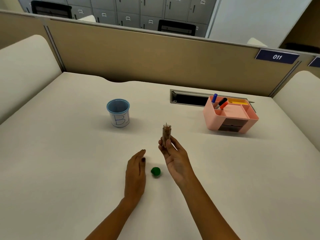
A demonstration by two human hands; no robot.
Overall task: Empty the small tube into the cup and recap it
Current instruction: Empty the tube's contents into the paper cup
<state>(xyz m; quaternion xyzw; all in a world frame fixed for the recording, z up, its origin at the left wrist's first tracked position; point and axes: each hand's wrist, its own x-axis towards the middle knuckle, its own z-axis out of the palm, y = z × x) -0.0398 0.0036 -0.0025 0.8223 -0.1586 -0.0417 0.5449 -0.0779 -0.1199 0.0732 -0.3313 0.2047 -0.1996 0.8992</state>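
My right hand [174,158] holds a small clear tube [166,132] upright above the table, its fingers wrapped around the lower part. The tube's top is uncapped, and thin brownish sticks fill it, one poking out. A green cap [155,172] lies on the table between my two hands. My left hand [136,172] rests flat and open just left of the cap, holding nothing. The cup [118,112], white with a blue rim and blue lettering, stands upright farther back and to the left.
A pink desk organiser [230,116] with markers stands at the back right, in front of a cable slot [188,98]. A beige partition [155,58] bounds the far edge of the white table [69,161].
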